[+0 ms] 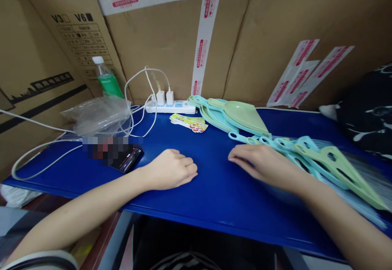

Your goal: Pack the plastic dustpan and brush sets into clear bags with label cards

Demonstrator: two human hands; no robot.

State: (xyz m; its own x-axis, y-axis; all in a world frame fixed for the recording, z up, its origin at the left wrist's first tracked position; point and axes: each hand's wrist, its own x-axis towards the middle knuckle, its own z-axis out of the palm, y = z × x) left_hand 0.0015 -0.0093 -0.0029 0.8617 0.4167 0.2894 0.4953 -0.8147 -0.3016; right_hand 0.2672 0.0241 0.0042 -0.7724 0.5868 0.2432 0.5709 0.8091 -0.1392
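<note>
My left hand rests on the blue tabletop, curled into a loose fist with its back upward; nothing shows in it. To its left lies a phone with a lit screen. My right hand hovers at or just over the table, fingers bent together and thumb tip close to them, with nothing visible between. Just beyond and beside it lie several hand brushes with pale green and aqua handles and clear bristles; the wrist hides some of them. Behind them is a stack of green and aqua dustpans.
Colourful printed cards lie near a white power strip with chargers and looping cables. A crumpled clear plastic bag and a green-labelled bottle stand at left. Cardboard walls the back; dark patterned fabric is at right.
</note>
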